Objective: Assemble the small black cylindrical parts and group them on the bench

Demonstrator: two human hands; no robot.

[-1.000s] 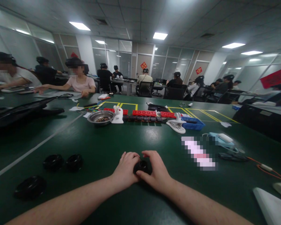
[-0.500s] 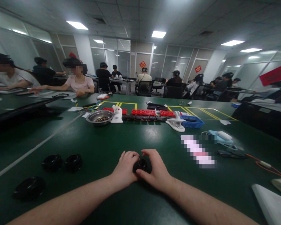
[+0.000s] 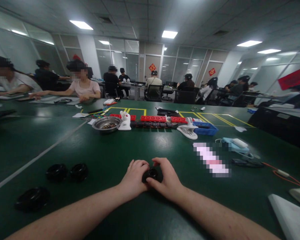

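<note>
Both hands meet over the green table (image 3: 150, 146), close to its near edge. Between them is a small glossy black ring-shaped piece (image 3: 153, 173) with a round hole facing up. My left hand (image 3: 137, 173) wraps the piece's left side, its fingers curled over the far edge. My right hand (image 3: 166, 175) grips the right side, the thumb on the near rim and the index finger arched behind. Much of the piece is hidden by the fingers. Three similar black rings lie at the left: one ring (image 3: 56, 172), a second ring (image 3: 79, 172) and a nearer ring (image 3: 32, 199).
Farther off stand a metal bowl (image 3: 106, 124) with small parts, two white clamp stands (image 3: 125, 120), red blocks (image 3: 153, 118) and a blue tray (image 3: 205, 129). To the right lie a light-blue item (image 3: 233, 146) and a white slab (image 3: 287, 213). Co-workers sit beyond.
A long dark object at the far left has moved leftward, mostly out of view. My hands keep nearly the same hold on the black ring; the view shifts slightly.
</note>
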